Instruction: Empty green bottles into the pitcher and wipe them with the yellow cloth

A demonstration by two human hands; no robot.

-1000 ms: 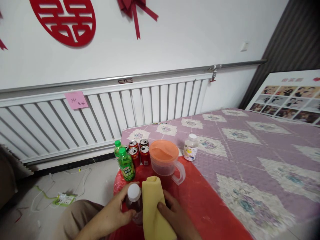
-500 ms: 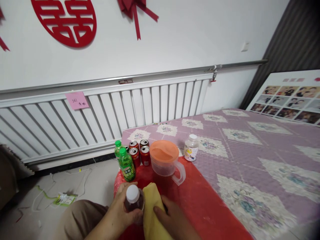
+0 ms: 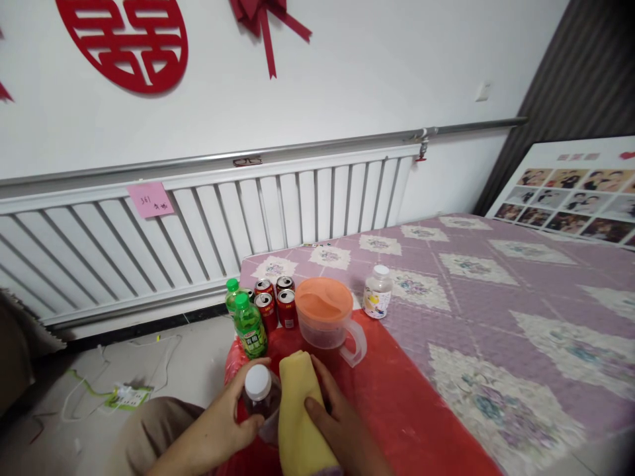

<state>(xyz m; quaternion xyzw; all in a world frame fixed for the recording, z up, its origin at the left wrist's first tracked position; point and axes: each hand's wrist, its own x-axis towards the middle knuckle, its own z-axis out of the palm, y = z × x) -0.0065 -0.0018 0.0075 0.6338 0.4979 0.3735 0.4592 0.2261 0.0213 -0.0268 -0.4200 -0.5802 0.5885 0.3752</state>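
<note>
A clear bottle with a white cap is upright in my left hand, its fingers and thumb wrapped round the sides. Just right of it, my right hand grips a folded yellow cloth, which is close against the bottle. Beyond my hands, two green bottles stand beside several red cans. A clear pitcher with an orange lid is to the right of the cans, its handle facing right. Farther right is a white-capped jar.
Red plastic sheeting covers the surface under my hands. A purple floral bedspread extends to the right. Behind runs a white radiator. Cables and a green-edged power strip lie on the floor at left.
The yellow cloth has risen slightly and moved a little to the left in my right hand. My left hand and the bottle have shifted slightly left.
</note>
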